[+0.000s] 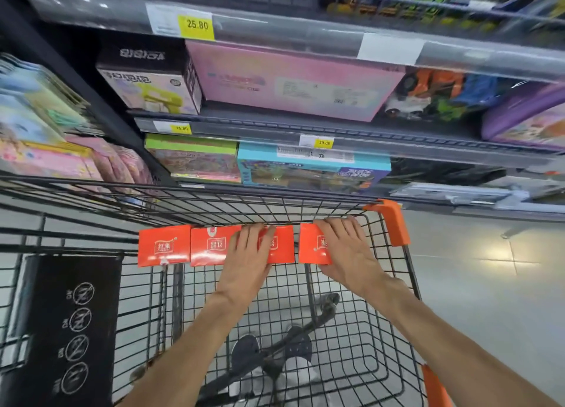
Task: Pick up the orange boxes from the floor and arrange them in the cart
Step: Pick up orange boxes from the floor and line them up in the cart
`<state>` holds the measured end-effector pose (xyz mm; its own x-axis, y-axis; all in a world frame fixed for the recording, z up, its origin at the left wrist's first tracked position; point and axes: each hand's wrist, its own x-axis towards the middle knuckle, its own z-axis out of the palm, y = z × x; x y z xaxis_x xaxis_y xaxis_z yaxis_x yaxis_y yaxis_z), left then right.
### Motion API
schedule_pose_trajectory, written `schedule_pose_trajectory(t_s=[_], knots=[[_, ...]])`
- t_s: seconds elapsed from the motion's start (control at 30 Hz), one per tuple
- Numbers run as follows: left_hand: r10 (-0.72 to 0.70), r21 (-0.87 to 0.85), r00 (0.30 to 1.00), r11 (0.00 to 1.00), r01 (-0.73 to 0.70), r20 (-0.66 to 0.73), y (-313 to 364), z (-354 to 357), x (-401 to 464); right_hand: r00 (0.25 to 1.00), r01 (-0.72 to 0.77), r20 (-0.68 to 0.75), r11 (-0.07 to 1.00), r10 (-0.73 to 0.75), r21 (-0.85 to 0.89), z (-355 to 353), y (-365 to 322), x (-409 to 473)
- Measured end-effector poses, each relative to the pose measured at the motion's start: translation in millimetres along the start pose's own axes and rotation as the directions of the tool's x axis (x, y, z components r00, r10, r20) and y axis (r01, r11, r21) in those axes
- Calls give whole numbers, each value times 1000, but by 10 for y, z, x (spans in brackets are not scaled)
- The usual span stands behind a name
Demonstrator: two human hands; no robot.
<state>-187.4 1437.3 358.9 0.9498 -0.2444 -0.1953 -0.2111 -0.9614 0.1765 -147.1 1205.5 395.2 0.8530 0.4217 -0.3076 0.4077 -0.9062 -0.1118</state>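
1. Four orange boxes are lined up in a row along the far wall of the cart [397, 284], flat on the wire floor, so the row's long axis runs left to right.
2. Box one [163, 245] and box two [211, 246] are touching side by side; the white logo on box one reads upright, while on box two it looks flipped.
3. Box three [282, 244] is mostly covered by the left hand [249, 253], which is laid flat on it, fingers spread a bit and pointed at the far wall.
4. Box four [312, 244] is kept apart from box three by a thin gap, near the orange corner guard [394, 220].
5. The right hand [345, 250] is pressed palm-down over box four's right side, fingers together-ish and reaching the far edge. Nothing is pinched by either hand.
6. Shelves [305, 125] with toy packs and yellow price tags are seen right behind the cart.
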Motion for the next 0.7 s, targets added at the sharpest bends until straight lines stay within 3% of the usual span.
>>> schedule_pose_trajectory(t_s=[0.7], knots=[[-18, -12, 1000, 1000, 18, 6, 17, 3, -44, 997, -9, -72, 992, 0, -129, 258, -76, 77]])
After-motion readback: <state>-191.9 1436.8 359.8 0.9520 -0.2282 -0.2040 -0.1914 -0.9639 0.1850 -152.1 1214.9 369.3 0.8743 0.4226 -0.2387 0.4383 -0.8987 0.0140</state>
